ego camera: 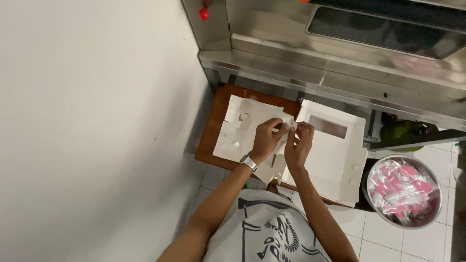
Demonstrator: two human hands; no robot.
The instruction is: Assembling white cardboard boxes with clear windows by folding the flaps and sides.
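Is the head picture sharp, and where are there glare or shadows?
Head view: mostly sharp, hands slightly soft; white card and box almost overexposed; dull reflections on the steel machine; wall darkens toward the lower left; bowl evenly lit.

wall [92,111]: plain white | floor [388,237]: white tiles | counter [340,68]: stainless steel | table [213,131]: brown wood

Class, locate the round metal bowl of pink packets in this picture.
In the head view, the metal bowl sits on the tiled floor at the lower right, beside the stack of white box blanks.
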